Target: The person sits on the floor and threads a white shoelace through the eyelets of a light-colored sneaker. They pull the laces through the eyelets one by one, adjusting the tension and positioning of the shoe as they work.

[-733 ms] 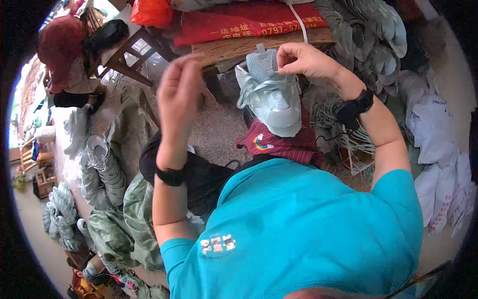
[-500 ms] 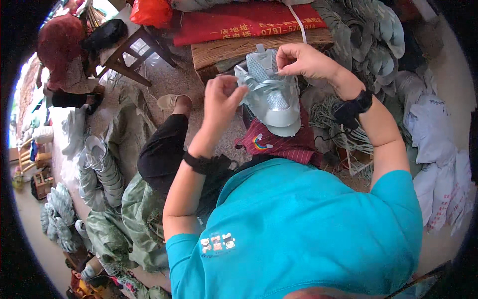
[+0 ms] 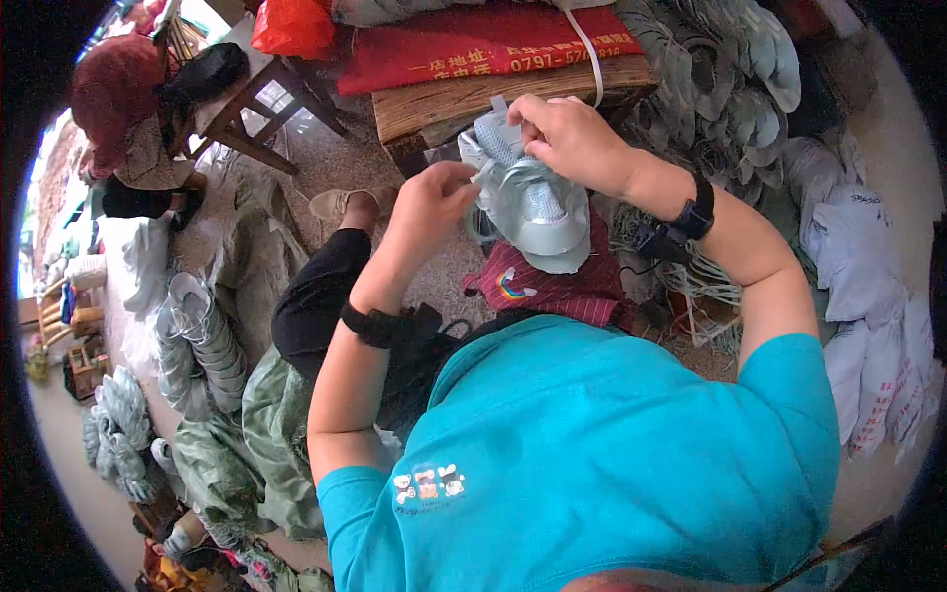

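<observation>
A pale grey-blue shoe upper point(image 3: 554, 235), its toe turned toward me, rests over my lap on a maroon striped cloth point(image 3: 528, 281) with a rainbow patch. Its mesh tongue point(image 3: 498, 138) points away from me, and a pale shoelace point(image 3: 528, 170) crosses its opening. My left hand point(image 3: 431, 205) is at the upper's left edge, thumb and fingers pinched on the lace. At the right of the tongue, my right hand point(image 3: 577, 140) is closed with its fingertips bent down on the lace. The exact grip of both hands is partly hidden by their fingers.
Just beyond the shoe stands a wooden bench point(image 3: 513, 94) with a red printed cloth point(image 3: 493, 47). Piled uppers point(image 3: 725, 69) hang at the back right. Stacked shoe parts point(image 3: 202, 340) and green sacks point(image 3: 276, 414) lie at the left. Another person point(image 3: 123, 109) is at the far left.
My right hand has moved down and left, closer over the shoe opening. The left hand has dropped slightly, its fingers staying at the shoe's left edge. The shoe has shifted only a little.
</observation>
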`<state>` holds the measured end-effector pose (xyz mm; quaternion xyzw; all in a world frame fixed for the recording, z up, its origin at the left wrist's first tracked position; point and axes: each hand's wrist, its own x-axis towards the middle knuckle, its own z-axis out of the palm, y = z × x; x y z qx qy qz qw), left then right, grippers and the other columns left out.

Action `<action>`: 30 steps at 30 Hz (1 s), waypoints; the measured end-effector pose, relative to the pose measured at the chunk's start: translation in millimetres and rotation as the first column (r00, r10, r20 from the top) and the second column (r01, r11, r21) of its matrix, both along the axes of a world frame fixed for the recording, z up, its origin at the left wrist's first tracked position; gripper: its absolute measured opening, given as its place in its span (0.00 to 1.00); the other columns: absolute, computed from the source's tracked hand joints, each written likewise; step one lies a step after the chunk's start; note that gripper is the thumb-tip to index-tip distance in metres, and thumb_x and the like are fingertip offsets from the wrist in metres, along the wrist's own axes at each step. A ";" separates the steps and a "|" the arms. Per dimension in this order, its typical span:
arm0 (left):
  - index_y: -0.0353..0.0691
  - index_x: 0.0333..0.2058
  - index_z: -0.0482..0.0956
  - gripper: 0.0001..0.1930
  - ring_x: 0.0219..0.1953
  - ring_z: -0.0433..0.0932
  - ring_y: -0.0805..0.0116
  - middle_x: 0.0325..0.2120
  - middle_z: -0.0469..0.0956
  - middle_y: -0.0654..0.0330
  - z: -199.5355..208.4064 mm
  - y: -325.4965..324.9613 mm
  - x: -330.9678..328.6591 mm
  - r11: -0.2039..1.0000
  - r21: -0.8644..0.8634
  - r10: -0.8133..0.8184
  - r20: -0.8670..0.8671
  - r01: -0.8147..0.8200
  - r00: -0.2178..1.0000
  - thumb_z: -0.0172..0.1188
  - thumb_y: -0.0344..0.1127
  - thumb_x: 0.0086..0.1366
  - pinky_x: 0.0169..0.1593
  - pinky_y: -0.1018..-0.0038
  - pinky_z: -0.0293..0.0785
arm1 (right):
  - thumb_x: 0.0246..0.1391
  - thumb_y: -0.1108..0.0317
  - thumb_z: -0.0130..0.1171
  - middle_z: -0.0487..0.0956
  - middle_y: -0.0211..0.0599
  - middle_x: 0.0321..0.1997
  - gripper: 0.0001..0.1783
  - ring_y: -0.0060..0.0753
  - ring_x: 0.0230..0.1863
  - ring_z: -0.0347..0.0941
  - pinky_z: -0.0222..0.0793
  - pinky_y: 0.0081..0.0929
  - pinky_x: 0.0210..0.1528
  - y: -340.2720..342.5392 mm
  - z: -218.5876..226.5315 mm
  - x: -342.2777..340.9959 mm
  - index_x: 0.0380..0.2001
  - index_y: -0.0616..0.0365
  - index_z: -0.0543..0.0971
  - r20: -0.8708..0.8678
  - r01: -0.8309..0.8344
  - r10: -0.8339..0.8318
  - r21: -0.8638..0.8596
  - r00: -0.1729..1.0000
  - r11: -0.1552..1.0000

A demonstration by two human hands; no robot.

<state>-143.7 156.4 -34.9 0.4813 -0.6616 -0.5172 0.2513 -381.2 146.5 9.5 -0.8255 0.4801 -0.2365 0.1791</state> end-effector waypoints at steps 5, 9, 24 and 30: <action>0.33 0.43 0.81 0.15 0.35 0.74 0.79 0.34 0.79 0.66 25.9 2.1 20.7 0.951 0.223 -0.185 -0.151 0.216 0.971 0.59 0.40 0.67 0.40 0.82 0.70 | 0.42 0.81 0.62 0.71 0.45 0.43 0.21 0.50 0.48 0.72 0.70 0.40 0.49 4.6 7.4 10.5 0.42 0.58 0.72 -0.083 -0.011 -0.003 -0.164 0.997 0.986; 0.34 0.43 0.81 0.18 0.37 0.73 0.79 0.35 0.79 0.66 27.9 8.5 10.2 0.923 0.333 -0.092 -0.299 0.194 0.950 0.59 0.45 0.67 0.42 0.83 0.68 | 0.43 0.77 0.62 0.72 0.43 0.42 0.19 0.49 0.47 0.72 0.69 0.42 0.49 0.9 13.1 12.9 0.42 0.57 0.73 -0.139 -0.005 -0.002 -0.052 0.990 0.999; 0.32 0.34 0.79 0.18 0.49 0.75 0.62 0.43 0.77 0.52 57.8 0.5 25.0 0.984 0.178 0.167 -0.922 -0.001 0.349 0.45 0.40 0.72 0.55 0.67 0.68 | 0.41 0.69 0.61 0.75 0.38 0.33 0.12 0.41 0.40 0.73 0.63 0.39 0.44 -34.4 28.4 13.9 0.31 0.57 0.73 -0.367 -0.219 0.255 0.138 0.894 0.966; 0.35 0.35 0.77 0.20 0.37 0.73 0.67 0.35 0.76 0.57 68.1 -7.9 54.2 0.998 0.059 0.049 -0.969 0.033 0.241 0.44 0.45 0.73 0.49 0.71 0.69 | 0.43 0.73 0.57 0.76 0.36 0.31 0.09 0.42 0.38 0.74 0.64 0.39 0.42 -21.3 21.8 -12.1 0.31 0.57 0.72 -0.378 -0.147 0.191 0.141 0.906 0.979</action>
